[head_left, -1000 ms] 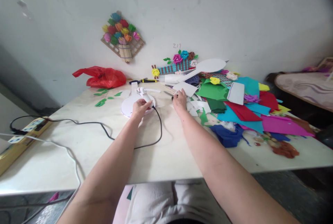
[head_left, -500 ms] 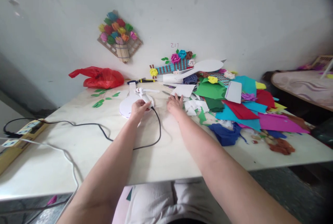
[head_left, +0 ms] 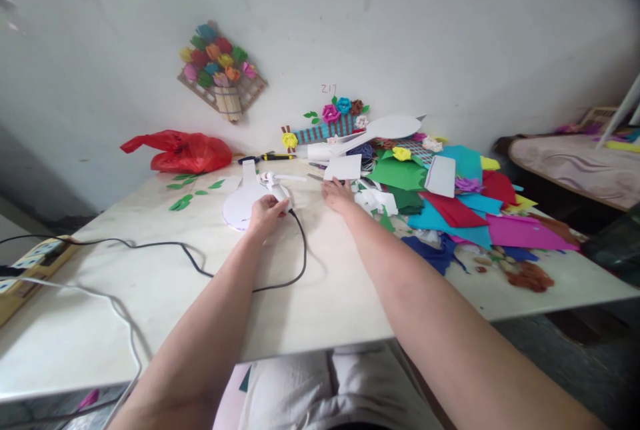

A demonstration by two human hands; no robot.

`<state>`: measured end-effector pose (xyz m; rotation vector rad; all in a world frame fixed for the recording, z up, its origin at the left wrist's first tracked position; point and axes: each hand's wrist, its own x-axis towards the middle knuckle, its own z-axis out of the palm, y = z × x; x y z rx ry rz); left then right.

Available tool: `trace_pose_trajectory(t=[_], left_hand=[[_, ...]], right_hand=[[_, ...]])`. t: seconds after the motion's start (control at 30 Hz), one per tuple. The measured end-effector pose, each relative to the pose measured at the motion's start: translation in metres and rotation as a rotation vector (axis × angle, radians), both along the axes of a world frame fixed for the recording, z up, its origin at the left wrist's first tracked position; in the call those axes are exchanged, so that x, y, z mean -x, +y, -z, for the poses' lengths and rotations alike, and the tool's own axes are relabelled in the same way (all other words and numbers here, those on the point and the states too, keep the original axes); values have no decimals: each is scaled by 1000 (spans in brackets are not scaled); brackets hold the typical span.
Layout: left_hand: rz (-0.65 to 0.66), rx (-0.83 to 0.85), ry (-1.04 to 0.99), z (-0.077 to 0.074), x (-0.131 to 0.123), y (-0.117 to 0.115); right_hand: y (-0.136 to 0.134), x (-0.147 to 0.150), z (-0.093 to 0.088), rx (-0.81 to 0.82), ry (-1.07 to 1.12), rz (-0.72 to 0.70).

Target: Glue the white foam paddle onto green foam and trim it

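My left hand (head_left: 269, 214) is closed around the white hot glue gun (head_left: 281, 198), whose black cord trails from its rear. Beneath and beside it lies a white cutout (head_left: 234, 209) with a rounded body and a narrow neck. My right hand (head_left: 338, 195) rests on the table with its fingers curled over a pair of scissors (head_left: 315, 177); a grey blade pokes out to the left and the handles are mostly covered. Just beyond those fingers is a white rectangular piece (head_left: 344, 167).
Coloured sheets and scraps (head_left: 453, 210) pile up on the right. A red plastic bag (head_left: 187, 152) and green paper leaves (head_left: 181, 203) are at the back left. A power strip (head_left: 37, 270) with cords lies on the left. Paper flowers (head_left: 217, 60) hang on the wall.
My right hand's fingers have drawn in over the scissors. The left hand keeps its hold on the glue gun. The whole view has shifted slightly.
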<state>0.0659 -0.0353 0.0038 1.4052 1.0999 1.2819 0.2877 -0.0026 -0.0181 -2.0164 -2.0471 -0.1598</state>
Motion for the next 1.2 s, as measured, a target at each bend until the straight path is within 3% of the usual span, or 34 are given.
trace_pose_trajectory(t=[0.13,0.3,0.43,0.63,0.73,0.87,1.0,1.1,1.2], left_hand=[[12,9,-10,-2,-2,-1],[1,18,-2,0,-4,1],[-19,-7,35,1,-4,2],[-107,-66,17,-2,-3,3],[-234,-96,40,-2,-4,5],[-287,-108,56,-2,-9,6],[-187,-100,17,-4,-16,1],[-78,-66,34,-4,-18,-2],[-75,-35,120,-2,-15,-2]], right_hand=[[-1,-2,-1,-23,-11,10],[-14,12,-15,-250,18,-26],[-33,36,-34,-164,160,-41],[-49,67,-41,8,589,-432],[-50,77,-35,50,745,-499],[-47,87,-28,-2,856,-428],[-44,88,-25,25,937,-350],[-41,80,-26,-8,910,-288],[-37,67,-27,-86,780,-177]])
